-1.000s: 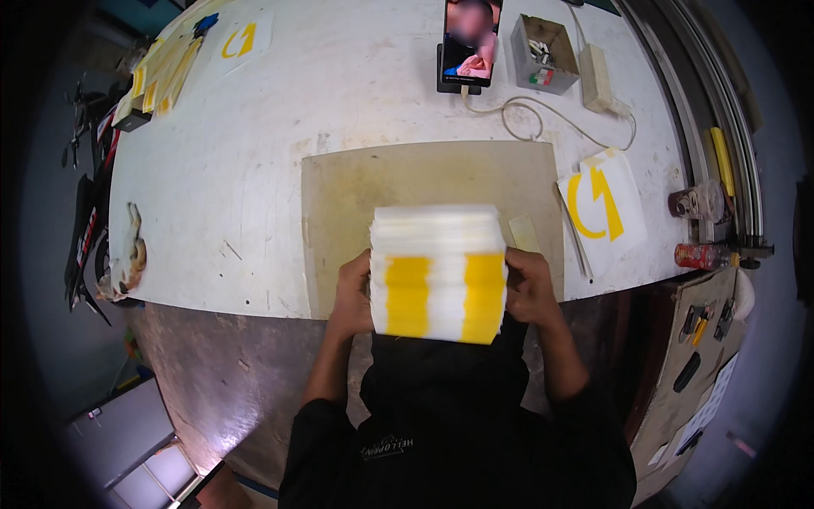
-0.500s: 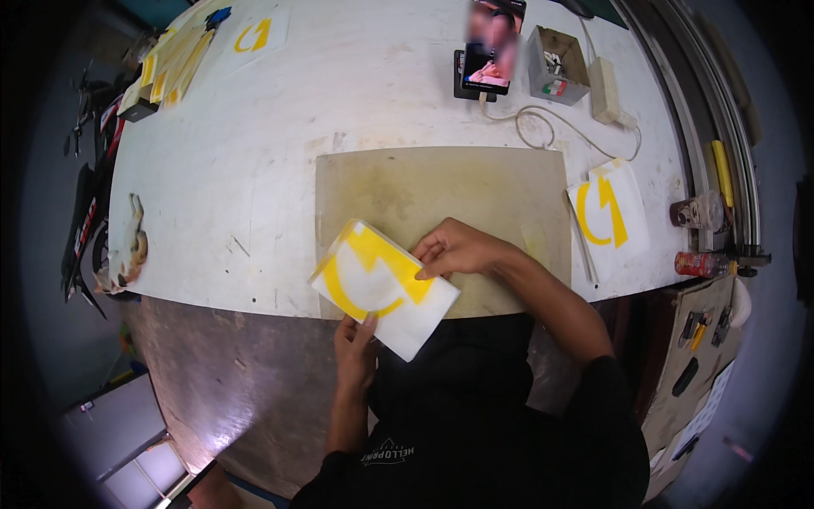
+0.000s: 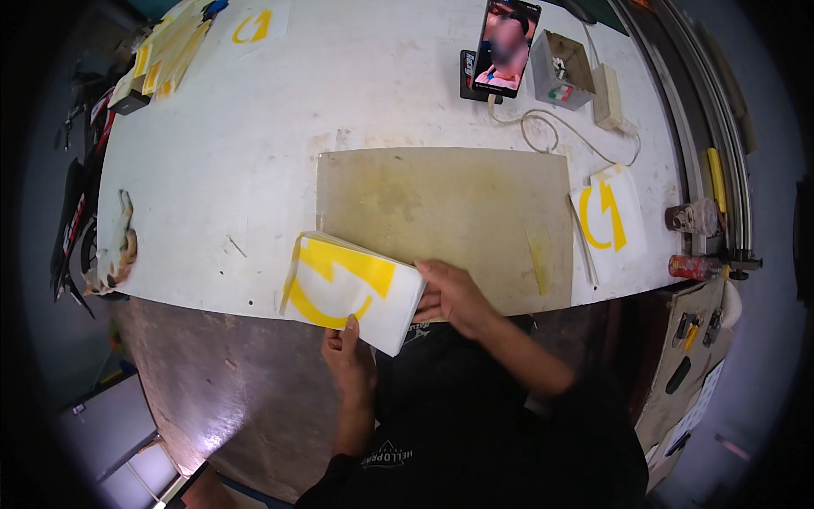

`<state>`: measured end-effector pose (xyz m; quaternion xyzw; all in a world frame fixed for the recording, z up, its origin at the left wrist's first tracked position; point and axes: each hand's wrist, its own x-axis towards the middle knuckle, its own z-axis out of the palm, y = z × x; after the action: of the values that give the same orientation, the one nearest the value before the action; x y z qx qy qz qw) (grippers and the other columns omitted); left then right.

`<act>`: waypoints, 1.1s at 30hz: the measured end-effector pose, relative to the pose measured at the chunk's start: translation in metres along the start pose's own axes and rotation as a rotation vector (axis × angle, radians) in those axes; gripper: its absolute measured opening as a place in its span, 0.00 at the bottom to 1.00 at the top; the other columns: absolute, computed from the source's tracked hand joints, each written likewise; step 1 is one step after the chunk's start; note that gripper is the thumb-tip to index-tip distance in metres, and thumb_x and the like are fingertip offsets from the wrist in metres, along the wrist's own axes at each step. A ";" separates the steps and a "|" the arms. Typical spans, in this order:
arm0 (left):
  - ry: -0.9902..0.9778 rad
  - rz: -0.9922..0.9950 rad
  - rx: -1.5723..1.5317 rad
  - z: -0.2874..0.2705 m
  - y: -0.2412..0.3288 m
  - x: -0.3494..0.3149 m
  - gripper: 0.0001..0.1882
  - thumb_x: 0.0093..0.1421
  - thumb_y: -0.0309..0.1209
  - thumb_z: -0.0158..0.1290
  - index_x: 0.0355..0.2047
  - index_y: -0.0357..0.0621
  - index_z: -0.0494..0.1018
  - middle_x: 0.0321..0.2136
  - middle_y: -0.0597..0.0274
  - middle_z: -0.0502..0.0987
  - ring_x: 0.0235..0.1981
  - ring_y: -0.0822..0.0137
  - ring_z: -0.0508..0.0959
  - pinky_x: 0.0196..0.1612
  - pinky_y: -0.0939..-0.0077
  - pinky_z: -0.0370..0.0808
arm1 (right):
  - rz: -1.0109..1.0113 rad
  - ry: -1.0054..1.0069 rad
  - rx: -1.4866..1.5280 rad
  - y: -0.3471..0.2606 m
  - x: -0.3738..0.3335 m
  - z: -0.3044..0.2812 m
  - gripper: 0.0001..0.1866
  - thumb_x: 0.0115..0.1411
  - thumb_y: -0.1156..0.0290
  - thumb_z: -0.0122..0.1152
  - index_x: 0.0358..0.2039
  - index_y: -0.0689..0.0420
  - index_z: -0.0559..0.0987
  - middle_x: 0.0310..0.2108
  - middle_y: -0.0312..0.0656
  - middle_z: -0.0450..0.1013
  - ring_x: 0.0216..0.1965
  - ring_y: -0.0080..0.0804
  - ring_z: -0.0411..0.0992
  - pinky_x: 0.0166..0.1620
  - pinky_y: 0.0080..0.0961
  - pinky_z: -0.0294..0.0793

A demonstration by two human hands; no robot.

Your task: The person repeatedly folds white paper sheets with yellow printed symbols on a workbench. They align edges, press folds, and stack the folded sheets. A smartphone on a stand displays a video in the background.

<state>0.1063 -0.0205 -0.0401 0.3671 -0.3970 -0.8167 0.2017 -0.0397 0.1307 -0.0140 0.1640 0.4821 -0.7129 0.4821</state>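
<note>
A stack of white sheets [image 3: 392, 321], its top one printed with a bold yellow curved and angular shape, lies tilted over the near edge of a worn, yellow-stained mat [image 3: 458, 204]. My left hand [image 3: 349, 360] grips the stack's near edge, thumb on top and the other fingers hidden underneath. At the right edge of the stack is my right hand [image 3: 458, 299], its thumb at the upper corner and its fingers bent against the side. Several layers show along the stack's left and far edges.
Right of the mat lie more yellow-printed sheets [image 3: 606, 212]. A phone [image 3: 506, 47] on a stand, a grey box [image 3: 563, 72] and a white power strip [image 3: 606, 97] with a looping cable stand behind. A cat [image 3: 119, 254] lies at the left edge; more sheets [image 3: 174, 51] are piled far left.
The stack has shifted left and turned flatter. My right hand has moved from the printed face of the top sheet down to the stack's right edge. My left hand keeps its hold.
</note>
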 end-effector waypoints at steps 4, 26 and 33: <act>0.067 0.020 -0.018 0.017 -0.007 -0.008 0.16 0.67 0.25 0.55 0.52 0.30 0.70 0.46 0.50 0.79 0.45 0.66 0.80 0.51 0.68 0.77 | -0.133 0.095 0.124 0.043 -0.013 0.018 0.28 0.64 0.55 0.67 0.52 0.66 0.74 0.41 0.47 0.78 0.40 0.31 0.80 0.44 0.28 0.82; 0.121 -0.079 -0.061 -0.003 -0.014 -0.012 0.24 0.70 0.38 0.54 0.59 0.38 0.63 0.52 0.47 0.76 0.49 0.56 0.81 0.53 0.61 0.79 | -0.459 -0.101 -0.705 -0.007 0.096 0.053 0.15 0.46 0.73 0.73 0.32 0.67 0.79 0.28 0.47 0.80 0.31 0.30 0.80 0.35 0.27 0.78; 0.084 -0.017 0.056 -0.026 -0.010 -0.016 0.22 0.70 0.37 0.54 0.57 0.36 0.64 0.49 0.40 0.77 0.45 0.54 0.82 0.48 0.62 0.82 | -0.469 -0.353 -1.248 -0.083 0.180 0.125 0.21 0.37 0.68 0.75 0.33 0.65 0.84 0.31 0.51 0.82 0.32 0.36 0.80 0.37 0.32 0.78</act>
<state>0.1362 -0.0173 -0.0516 0.4099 -0.4076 -0.7909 0.2007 -0.1677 -0.0646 -0.0350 -0.3714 0.7393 -0.4036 0.3907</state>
